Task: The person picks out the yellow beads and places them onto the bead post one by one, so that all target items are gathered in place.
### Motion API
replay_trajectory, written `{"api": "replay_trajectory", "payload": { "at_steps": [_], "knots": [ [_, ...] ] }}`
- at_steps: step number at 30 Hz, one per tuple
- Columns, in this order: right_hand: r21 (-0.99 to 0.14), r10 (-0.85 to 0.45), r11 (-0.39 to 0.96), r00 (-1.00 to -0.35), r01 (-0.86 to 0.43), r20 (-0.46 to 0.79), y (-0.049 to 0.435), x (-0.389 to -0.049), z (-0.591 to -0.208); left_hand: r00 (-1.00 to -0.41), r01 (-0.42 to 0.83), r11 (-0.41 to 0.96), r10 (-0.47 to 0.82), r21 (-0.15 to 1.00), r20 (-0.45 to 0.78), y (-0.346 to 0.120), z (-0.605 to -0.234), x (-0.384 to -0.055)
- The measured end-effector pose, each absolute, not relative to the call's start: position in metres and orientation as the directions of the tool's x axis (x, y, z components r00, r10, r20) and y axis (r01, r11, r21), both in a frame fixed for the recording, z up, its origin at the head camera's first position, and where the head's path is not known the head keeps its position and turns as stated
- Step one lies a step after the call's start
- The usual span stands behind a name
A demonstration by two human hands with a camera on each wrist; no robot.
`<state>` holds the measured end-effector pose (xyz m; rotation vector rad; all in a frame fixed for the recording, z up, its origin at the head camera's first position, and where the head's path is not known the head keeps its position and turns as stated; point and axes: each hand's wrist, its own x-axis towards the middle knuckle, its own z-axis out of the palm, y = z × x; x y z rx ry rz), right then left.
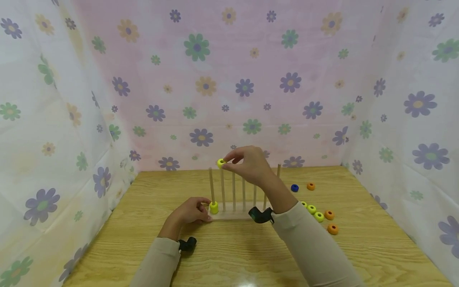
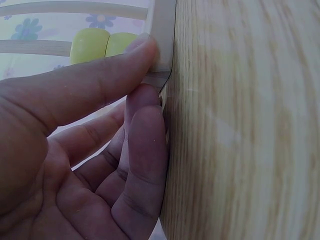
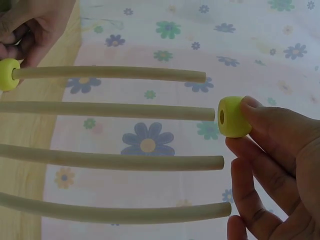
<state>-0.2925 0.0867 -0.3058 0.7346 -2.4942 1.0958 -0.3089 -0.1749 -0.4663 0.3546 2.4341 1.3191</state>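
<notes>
My right hand [image 1: 251,164] pinches a yellow bead [image 3: 237,117] between thumb and forefinger. The bead's hole faces the tip of the second peg [image 3: 165,110] from the left, with a narrow gap between them in the right wrist view. Low on the table, my left hand [image 1: 191,210] grips the left end of the wooden peg stand [image 1: 229,215], thumb on the base beside the beads and fingers at its end. Two yellow beads [image 2: 90,45] sit stacked at the bottom of the leftmost peg [image 1: 211,185]. The right forearm hides part of the stand's right side.
Right of the stand lie several loose yellow beads [image 1: 311,209], a blue bead [image 1: 295,188] and orange beads [image 1: 332,229]. Several upright pegs stand close together. Flowered cloth [image 1: 229,99] walls the wooden table [image 1: 222,255] at the back and sides.
</notes>
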Motion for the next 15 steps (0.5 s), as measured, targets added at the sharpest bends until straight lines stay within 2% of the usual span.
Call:
{"api": "replay_trajectory", "payload": {
  "at_steps": [15],
  "knots": [
    [-0.6, -0.327, 0.549, -0.81, -0.581, 0.486, 0.074, -0.295, -0.313, -0.907, 0.047, 0.541, 0.375, 0.839, -0.191, -0.176, -0.468, -0.311]
  ]
}}
